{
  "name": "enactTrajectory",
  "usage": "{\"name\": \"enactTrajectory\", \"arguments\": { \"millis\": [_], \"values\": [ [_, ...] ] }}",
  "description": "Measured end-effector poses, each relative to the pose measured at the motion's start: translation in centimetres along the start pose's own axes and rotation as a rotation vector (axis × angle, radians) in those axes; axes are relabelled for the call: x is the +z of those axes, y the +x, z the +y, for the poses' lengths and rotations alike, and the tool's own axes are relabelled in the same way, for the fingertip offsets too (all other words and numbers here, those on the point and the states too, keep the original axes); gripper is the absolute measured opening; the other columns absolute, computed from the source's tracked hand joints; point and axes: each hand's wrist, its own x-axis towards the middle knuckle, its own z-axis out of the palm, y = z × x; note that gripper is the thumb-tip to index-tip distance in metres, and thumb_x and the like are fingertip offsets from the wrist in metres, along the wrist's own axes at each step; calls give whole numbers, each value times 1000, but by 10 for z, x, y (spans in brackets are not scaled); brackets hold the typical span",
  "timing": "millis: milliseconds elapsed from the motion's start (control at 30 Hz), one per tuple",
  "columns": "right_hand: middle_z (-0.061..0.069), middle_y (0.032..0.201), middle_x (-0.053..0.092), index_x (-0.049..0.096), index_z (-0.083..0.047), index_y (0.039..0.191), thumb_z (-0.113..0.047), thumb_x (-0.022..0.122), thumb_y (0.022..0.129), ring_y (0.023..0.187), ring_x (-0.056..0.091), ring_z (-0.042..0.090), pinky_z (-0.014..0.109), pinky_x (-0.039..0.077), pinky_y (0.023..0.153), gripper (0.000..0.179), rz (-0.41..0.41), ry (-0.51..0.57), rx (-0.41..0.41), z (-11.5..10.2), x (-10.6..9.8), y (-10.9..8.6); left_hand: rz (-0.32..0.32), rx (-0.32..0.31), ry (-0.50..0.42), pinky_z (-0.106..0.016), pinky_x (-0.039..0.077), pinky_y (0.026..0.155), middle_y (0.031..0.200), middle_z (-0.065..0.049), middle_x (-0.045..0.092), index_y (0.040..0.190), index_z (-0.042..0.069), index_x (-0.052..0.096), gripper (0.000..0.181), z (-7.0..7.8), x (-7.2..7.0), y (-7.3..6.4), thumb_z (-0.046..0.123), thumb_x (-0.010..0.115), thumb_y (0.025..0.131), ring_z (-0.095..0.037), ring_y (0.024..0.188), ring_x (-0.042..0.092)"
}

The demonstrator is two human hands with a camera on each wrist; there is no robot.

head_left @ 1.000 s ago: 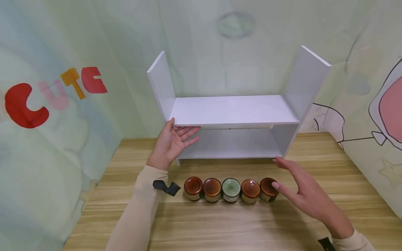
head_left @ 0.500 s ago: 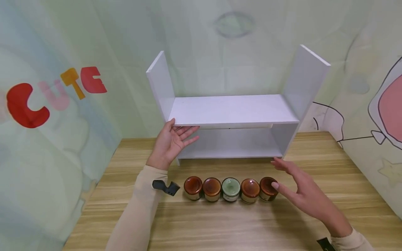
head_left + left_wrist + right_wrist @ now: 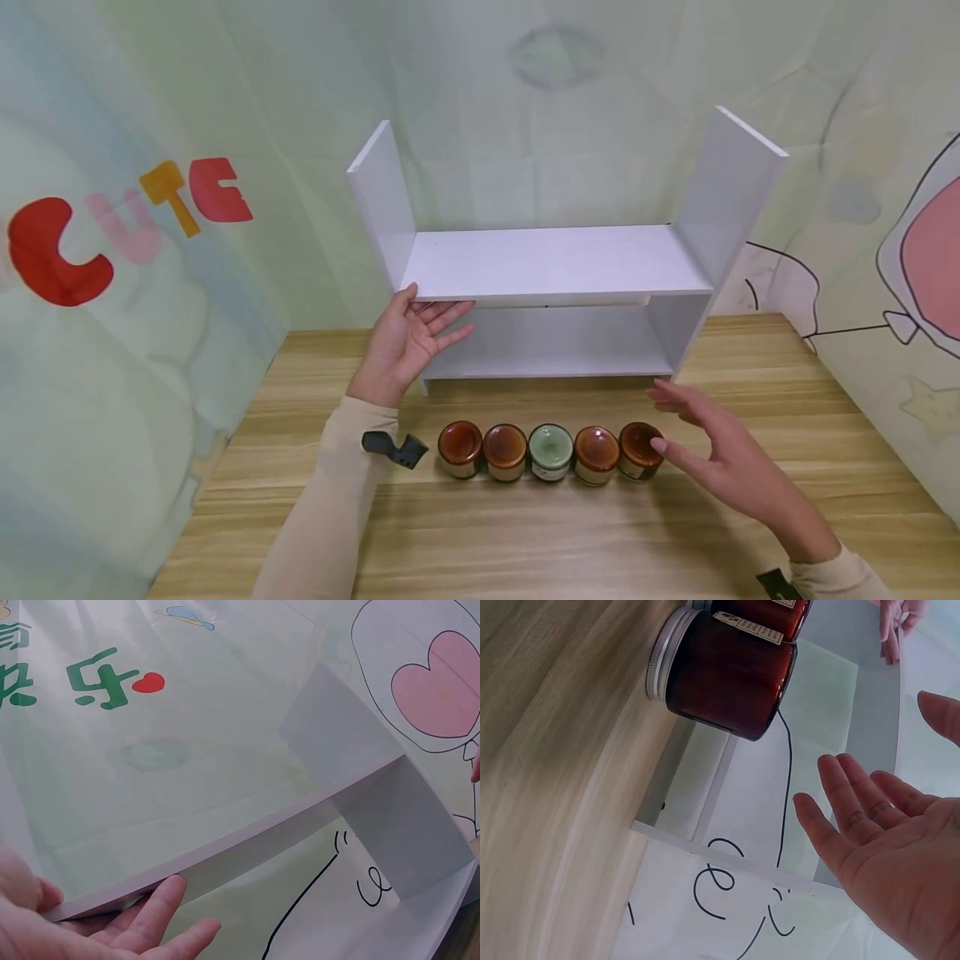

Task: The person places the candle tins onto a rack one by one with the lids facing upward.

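A white two-tier shelf [image 3: 558, 258] stands at the back of the table. My left hand [image 3: 408, 342] holds its middle board at the front left corner, thumb on the edge and fingers spread underneath, as the left wrist view [image 3: 150, 915] also shows. Several glass jars form a row before the shelf: brown ones and one green jar [image 3: 551, 450] in the middle. My right hand [image 3: 738, 467] hovers with relaxed fingers at the rightmost brown jar [image 3: 640, 452], its thumb overlapping that jar in the head view. In the right wrist view, a brown jar [image 3: 727, 675] stands lid down.
The wood-grain table [image 3: 525, 542] runs under everything. A printed cloth backdrop [image 3: 300, 100] hangs close behind the shelf and along both sides. Upright side panels, such as the right panel [image 3: 738, 192], rise above the middle board.
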Motion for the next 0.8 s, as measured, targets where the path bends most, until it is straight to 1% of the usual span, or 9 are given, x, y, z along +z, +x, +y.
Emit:
{"name": "enactTrajectory", "arguments": {
  "millis": [200, 300, 400, 467, 633, 800],
  "values": [
    [-1, 139, 61, 39, -22, 154, -5, 75, 92, 126, 58, 15, 13, 43, 103, 74, -25, 75, 4, 5, 1, -1, -8, -1, 2, -62, 33, 114, 125, -15, 64, 134, 11, 45, 36, 0, -1, 0, 37, 32, 112, -36, 140, 48],
    [-2, 139, 60, 39, -22, 154, -5, 75, 92, 126, 58, 15, 15, 45, 103, 74, -39, 100, 10, 8, 2, -2, -8, -1, 1, -61, 34, 114, 125, -15, 64, 133, 10, 45, 36, 0, -2, 1, 36, 33, 112, -35, 135, 54],
    [-2, 140, 59, 40, -22, 154, -5, 75, 92, 127, 58, 16, 18, 46, 104, 73, -57, 135, 22, 9, 4, -2, -1, 0, 2, -61, 36, 112, 124, -16, 63, 130, 9, 46, 34, 1, -2, 1, 36, 33, 112, -33, 127, 61],
    [-1, 141, 59, 40, -22, 154, -7, 75, 92, 127, 58, 16, 20, 46, 104, 72, -70, 159, 34, 10, 4, -3, -1, -2, -2, -61, 35, 112, 123, -16, 63, 127, 10, 46, 33, 1, -2, 0, 36, 33, 112, -32, 123, 64],
    [2, 142, 58, 39, -22, 154, -7, 74, 93, 129, 56, 13, 21, 46, 105, 71, -96, 210, 60, 13, 5, -5, 2, -2, -2, -62, 36, 112, 121, -17, 63, 119, 10, 47, 29, 0, -3, 0, 36, 34, 112, -31, 119, 67],
    [3, 144, 56, 39, -21, 154, -8, 74, 93, 129, 57, 18, 23, 46, 105, 71, -117, 242, 77, 16, 6, -5, 20, 8, -17, -62, 36, 111, 119, -18, 66, 111, 8, 49, 31, 0, -2, 0, 35, 36, 112, -31, 114, 70]
  ]
}}
